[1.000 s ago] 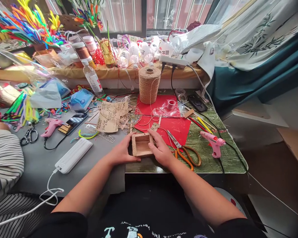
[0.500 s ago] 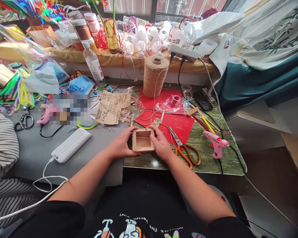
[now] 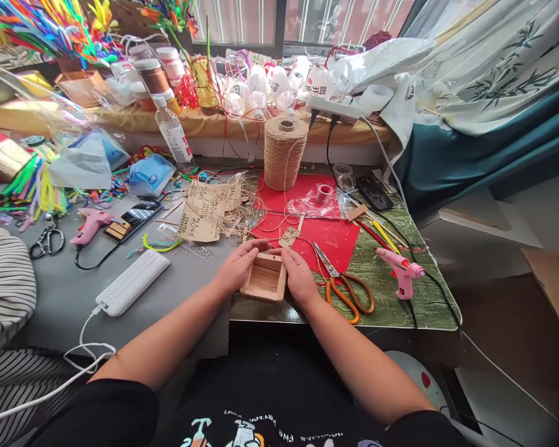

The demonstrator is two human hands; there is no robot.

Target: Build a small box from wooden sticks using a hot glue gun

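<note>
Wooden box | left hand grip clasping its left wall | right hand grip clasping its right wall

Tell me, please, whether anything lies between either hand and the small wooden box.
Nothing visible does. The left hand and the right hand grip the small wooden box directly, one on each side, fingers curled over its far rim. The orange-handled scissors lie to the right, apart from it.

Home craft desk by a window: twine spool, glue gun, pipe cleaners.
</note>
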